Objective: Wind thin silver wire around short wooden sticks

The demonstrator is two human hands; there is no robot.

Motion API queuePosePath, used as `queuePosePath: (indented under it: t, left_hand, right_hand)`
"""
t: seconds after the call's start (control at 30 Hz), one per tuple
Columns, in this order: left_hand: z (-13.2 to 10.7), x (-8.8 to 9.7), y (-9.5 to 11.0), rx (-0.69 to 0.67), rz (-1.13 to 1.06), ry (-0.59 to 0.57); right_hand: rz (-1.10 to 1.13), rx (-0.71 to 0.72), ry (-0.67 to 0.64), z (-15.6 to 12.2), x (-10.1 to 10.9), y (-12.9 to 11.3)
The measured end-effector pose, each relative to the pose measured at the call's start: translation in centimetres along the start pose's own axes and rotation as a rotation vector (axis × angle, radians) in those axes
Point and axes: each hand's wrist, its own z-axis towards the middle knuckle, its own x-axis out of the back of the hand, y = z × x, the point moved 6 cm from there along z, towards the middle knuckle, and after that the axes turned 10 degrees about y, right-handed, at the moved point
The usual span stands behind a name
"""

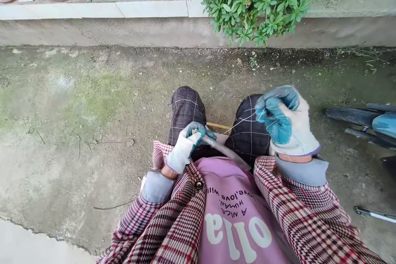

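Note:
Both of my hands wear white gloves with worn teal coating on the palms and fingers. My left hand (188, 145) is closed in front of my lap, around one end of a long, narrow grey piece (229, 151). That piece slants down to the right over the pink apron, and blur hides its exact kind. Higher and to the right, my right hand (284, 120) pinches a thin pale string (243, 121). The string runs down leftward from the fingertips across my right knee, and a short loop of it shows at the fingers.
A yellowish rod (218, 125) lies between my knees. Ahead is a low tiled ledge (151, 9) with several pots and a leafy green bush (260, 0). A blue wheeled thing (383, 124) stands at the right, above a white-and-black rod (375, 214) on the mossy concrete.

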Motion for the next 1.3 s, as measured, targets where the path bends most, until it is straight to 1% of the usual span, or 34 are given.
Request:
queuePosePath:
  t: [0.1,0.17,0.23,0.3,0.33,0.37,0.4,0.43,0.47,0.5,0.57,0.63,0.67,0.73,0.83,0.97,1.07,1.1,1.17,1.3]
  left_hand:
    - [-2.3,1.0,-0.9,-0.073,0.258,-0.069]
    - [-3.5,2.0,-1.1,-0.125,0.405,-0.116]
    - [-4.5,2.7,-0.9,-0.192,0.597,-0.199]
    - [-5.1,2.9,0.0,-0.300,0.812,-0.259]
    - [-5.3,2.8,0.8,-0.365,0.897,-0.243]
    - [-5.4,2.5,1.9,-0.431,0.944,-0.197]
    - [-5.4,2.1,3.2,-0.482,0.939,-0.112]
    - [-5.4,1.6,4.5,-0.508,0.872,-0.021]
    - [-5.3,0.7,5.5,-0.498,0.743,0.003]
    - [-5.3,-0.4,6.1,-0.452,0.604,-0.021]
    - [-5.0,-3.0,6.4,-0.295,0.396,-0.144]
    - [-4.9,-5.0,6.0,-0.166,0.283,-0.237]
    - [-4.8,-5.5,5.7,-0.117,0.251,-0.261]
    - [-4.4,-5.8,5.1,-0.045,0.221,-0.268]
    - [-3.8,-5.2,4.5,0.013,0.215,-0.219]
    - [-3.3,-4.5,4.8,-0.027,0.310,-0.168]
    - [-3.3,-4.7,5.4,-0.077,0.392,-0.151]
    - [-3.5,-4.9,5.6,-0.084,0.409,-0.151]
    - [-3.7,-5.2,5.9,-0.078,0.424,-0.159]
    - [-4.0,-5.5,5.8,-0.017,0.373,-0.169]
  right_hand:
    - [-0.104,-0.021,-0.110,-1.2,-0.7,1.4]
    - [-0.169,0.005,-0.198,-1.8,-1.6,1.6]
    - [-0.224,0.036,-0.286,-2.3,-2.5,1.3]
    - [-0.255,0.079,-0.363,-2.7,-3.3,0.8]
    - [-0.266,0.101,-0.398,-2.9,-3.7,0.6]
    - [-0.275,0.123,-0.428,-3.2,-4.0,0.4]
    - [-0.286,0.141,-0.448,-3.4,-4.3,0.2]
    - [-0.301,0.155,-0.461,-3.7,-4.5,0.1]
    - [-0.318,0.171,-0.474,-3.9,-4.8,-0.1]
    - [-0.335,0.188,-0.487,-4.1,-5.0,-0.3]
    - [-0.344,0.222,-0.509,-4.5,-5.4,-0.8]
    - [-0.327,0.232,-0.519,-4.7,-5.6,-1.0]
    - [-0.314,0.223,-0.517,-4.8,-5.6,-0.9]
    - [-0.282,0.187,-0.507,-4.7,-5.5,-0.5]
    - [-0.239,0.118,-0.496,-4.5,-5.4,0.7]
    - [-0.256,0.062,-0.493,-4.5,-5.0,1.6]
    - [-0.304,0.037,-0.422,-4.4,-4.2,1.3]
    - [-0.331,0.057,-0.390,-4.4,-3.9,0.9]
    - [-0.428,0.167,-0.360,-4.6,-3.4,-0.2]
    - [-0.684,0.452,-0.420,-5.4,-3.8,-2.3]
